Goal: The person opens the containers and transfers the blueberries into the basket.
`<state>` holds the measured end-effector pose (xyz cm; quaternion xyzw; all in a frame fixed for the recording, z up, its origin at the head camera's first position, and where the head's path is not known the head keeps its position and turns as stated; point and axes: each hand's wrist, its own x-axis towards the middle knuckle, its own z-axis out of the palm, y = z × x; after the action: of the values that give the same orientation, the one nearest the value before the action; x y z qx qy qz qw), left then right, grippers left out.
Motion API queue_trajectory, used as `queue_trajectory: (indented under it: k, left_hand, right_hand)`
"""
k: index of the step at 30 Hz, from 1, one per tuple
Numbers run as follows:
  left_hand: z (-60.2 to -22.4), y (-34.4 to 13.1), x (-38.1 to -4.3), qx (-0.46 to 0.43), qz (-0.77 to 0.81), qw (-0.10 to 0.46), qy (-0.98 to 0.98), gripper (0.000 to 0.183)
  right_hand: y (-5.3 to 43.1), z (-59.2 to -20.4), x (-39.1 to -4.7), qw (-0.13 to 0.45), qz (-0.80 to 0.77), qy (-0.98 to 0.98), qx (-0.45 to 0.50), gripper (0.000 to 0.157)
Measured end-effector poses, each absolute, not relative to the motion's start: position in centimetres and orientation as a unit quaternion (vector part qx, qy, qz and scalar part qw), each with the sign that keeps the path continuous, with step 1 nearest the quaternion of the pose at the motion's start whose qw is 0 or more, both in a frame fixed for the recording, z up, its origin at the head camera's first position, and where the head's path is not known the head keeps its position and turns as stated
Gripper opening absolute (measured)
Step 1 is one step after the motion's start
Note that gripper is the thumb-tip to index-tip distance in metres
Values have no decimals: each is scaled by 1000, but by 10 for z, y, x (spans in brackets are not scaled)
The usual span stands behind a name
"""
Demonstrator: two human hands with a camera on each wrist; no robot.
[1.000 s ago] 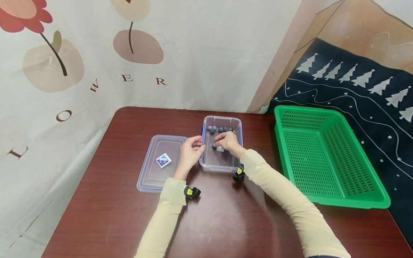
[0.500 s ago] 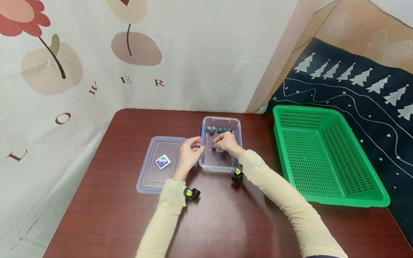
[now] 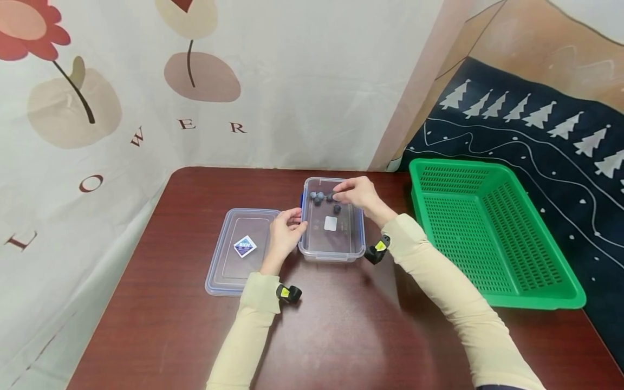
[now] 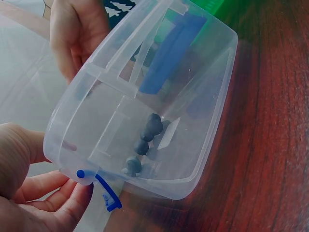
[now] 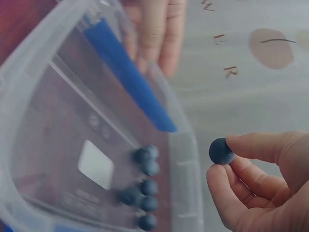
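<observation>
My left hand [image 3: 286, 233] grips the left rim of a clear plastic box [image 3: 331, 255], with its thumb at the rim and fingers beside the blue clip [image 4: 107, 193]. Several blueberries [image 3: 319, 196] lie on the box floor near its far end, by a white square label [image 3: 330, 223]. Over the far right part of the box is my right hand [image 3: 359, 196]. Its thumb and fingertips pinch one dark blueberry [image 5: 221, 151], seen above rim level in the right wrist view. In the head view the fingers mostly hide this berry.
Left of the box lies its clear lid [image 3: 234, 281] with a diamond sticker [image 3: 245, 246], partly behind my left hand. A green slotted basket [image 3: 536, 300] stands on the right of the brown table [image 3: 322, 336]. A printed curtain [image 3: 312, 108] hangs along the back edge.
My right hand has risen from the middle of the box toward its far right side, carrying a blueberry and uncovering the white label. The left hand has stayed at the rim.
</observation>
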<state>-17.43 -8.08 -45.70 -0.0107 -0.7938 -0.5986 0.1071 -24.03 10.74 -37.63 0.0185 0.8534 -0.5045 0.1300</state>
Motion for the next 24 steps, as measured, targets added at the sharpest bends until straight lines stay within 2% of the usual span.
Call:
queue_trajectory:
  k: [15,24]
  left_hand:
    - [-453,-81,-172,-11,-587,100,-803,32]
    - [-455,-80,-173,-10,-594,100,-798,33]
  right_hand:
    - [179,-340,-232,99,-504,857,39,32]
    - [223,-331,-219,71,-516,852,48,39]
